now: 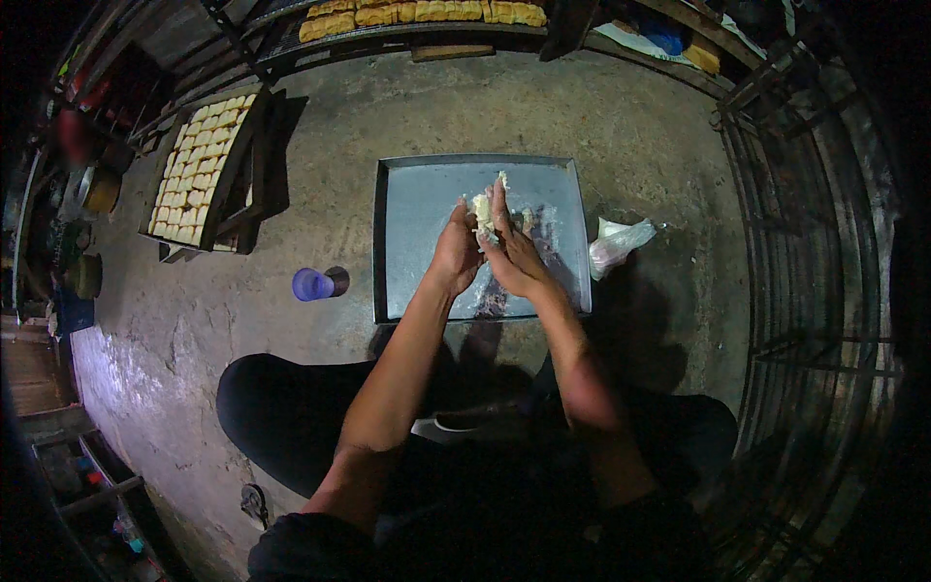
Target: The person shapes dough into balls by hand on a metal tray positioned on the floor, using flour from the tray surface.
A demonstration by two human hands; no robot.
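Note:
Between my two hands, above a shallow metal tray [412, 209], is a lump of pale, sticky dough [482, 210]. My left hand [456, 250] presses it from the left, fingers pointing away from me. From the other side my right hand [517, 258] presses in, its fingers stretched out and smeared with dough at the tips. The palms come close together, and the inner sides of the fingers are partly hidden. White smears and residue mark the tray's right half.
A tied clear plastic bag [619, 244] lies right of the tray, a purple cup [312, 284] stands left. Rows of pale buns fill a tray [199, 175] at far left. Browned loaves [422, 12] sit along the back. A metal rack [800, 242] lines the right side.

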